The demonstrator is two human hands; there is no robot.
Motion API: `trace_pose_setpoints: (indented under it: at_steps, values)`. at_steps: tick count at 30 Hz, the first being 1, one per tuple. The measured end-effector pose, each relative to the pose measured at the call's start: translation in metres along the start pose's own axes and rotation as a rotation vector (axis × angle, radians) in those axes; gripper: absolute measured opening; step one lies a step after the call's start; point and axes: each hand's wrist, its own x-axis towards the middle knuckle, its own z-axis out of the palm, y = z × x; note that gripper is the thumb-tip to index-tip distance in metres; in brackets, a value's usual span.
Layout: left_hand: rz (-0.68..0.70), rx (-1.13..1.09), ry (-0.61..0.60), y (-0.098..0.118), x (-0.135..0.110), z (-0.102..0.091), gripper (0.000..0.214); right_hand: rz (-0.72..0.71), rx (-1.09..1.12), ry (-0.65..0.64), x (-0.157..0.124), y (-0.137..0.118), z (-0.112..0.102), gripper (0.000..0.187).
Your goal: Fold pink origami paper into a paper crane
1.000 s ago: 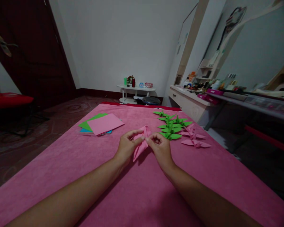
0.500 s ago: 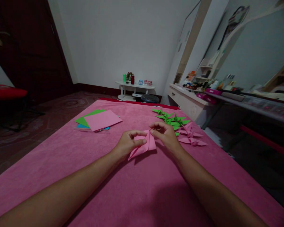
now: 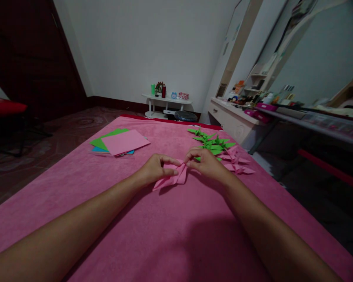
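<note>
A partly folded sheet of pink origami paper (image 3: 171,179) is held just above the pink cloth (image 3: 129,227). My left hand (image 3: 157,169) pinches its left part between thumb and fingers. With thumb and fingertips closed, my right hand (image 3: 204,162) grips the paper's upper right corner. Just beyond the right hand lie several folded green paper cranes (image 3: 213,143), and next to them some pink paper cranes (image 3: 238,168). The right hand hides part of the nearest ones.
A stack of coloured paper (image 3: 125,141), pink on top with green and blue beneath, lies at the far left of the cloth. Past the far edge stands a small white table (image 3: 166,98). A cluttered dresser (image 3: 233,113) runs along the right.
The pink paper and both hands have shifted slightly left in view. The right corner of the paper looks narrower and more folded in. Both hands keep their grip; the view has tilted slightly down.
</note>
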Motion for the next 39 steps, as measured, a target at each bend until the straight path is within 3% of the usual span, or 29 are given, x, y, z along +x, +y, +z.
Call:
trace_pose_setpoints:
  at_steps: [7, 13, 16, 21, 28, 39]
  values:
    - [-0.091, -0.085, 0.007, -0.003, -0.002, 0.000, 0.023, -0.017, 0.130, 0.024, 0.000, 0.002, 0.002, 0.015]
    - [-0.057, -0.039, -0.005, -0.003, -0.006, 0.003, 0.029, -0.012, 0.275, 0.007, 0.001, 0.003, 0.001, 0.010]
    - [-0.043, 0.030, 0.058, -0.005, -0.005, 0.003, 0.027, 0.041, 0.311, 0.017, 0.001, 0.004, 0.005, 0.009]
    - [0.084, 0.159, 0.116, 0.001, -0.005, 0.004, 0.018, 0.128, 0.293, 0.024, 0.001, 0.000, 0.012, 0.006]
    - [0.320, 0.343, 0.068, 0.004, -0.007, 0.005, 0.026, 0.167, 0.364, 0.046, 0.001, 0.000, 0.012, 0.006]
    - [0.336, 0.389, 0.033, 0.003, -0.006, 0.006, 0.036, 0.169, 0.442, 0.057, 0.002, 0.004, 0.012, 0.004]
